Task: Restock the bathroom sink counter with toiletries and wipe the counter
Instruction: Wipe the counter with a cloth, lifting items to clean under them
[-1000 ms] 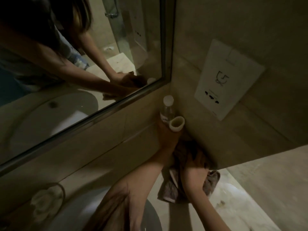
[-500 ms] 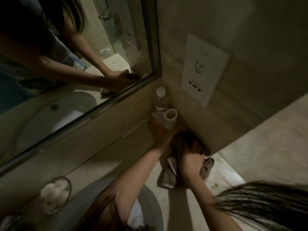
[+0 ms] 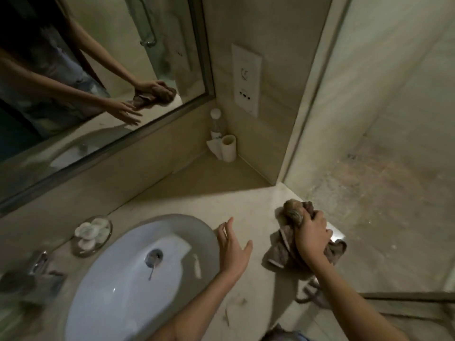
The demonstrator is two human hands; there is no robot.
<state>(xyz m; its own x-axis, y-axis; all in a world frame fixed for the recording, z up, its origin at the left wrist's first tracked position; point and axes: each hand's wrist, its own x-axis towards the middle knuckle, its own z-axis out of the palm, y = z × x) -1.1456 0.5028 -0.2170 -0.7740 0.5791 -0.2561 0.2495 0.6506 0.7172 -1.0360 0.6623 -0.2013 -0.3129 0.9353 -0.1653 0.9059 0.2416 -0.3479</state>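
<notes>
Head view suggests wiping is in hand: right grip [image 3: 312, 238] clutches the cloth [image 3: 279, 253] on the surface [image 3: 246, 200], left grip [image 3: 234, 247] hovers open beside the sink [image 3: 187, 223]; next, a pressed sweep across.

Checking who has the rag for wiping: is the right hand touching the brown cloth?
Touching. The head view shows the right hand with its fingers curled round the bunched brown cloth, gripping it. The left hand is open and apart from it.

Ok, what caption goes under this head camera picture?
Right hand grips a rag on the counter; left hand open beside the sink.
</notes>
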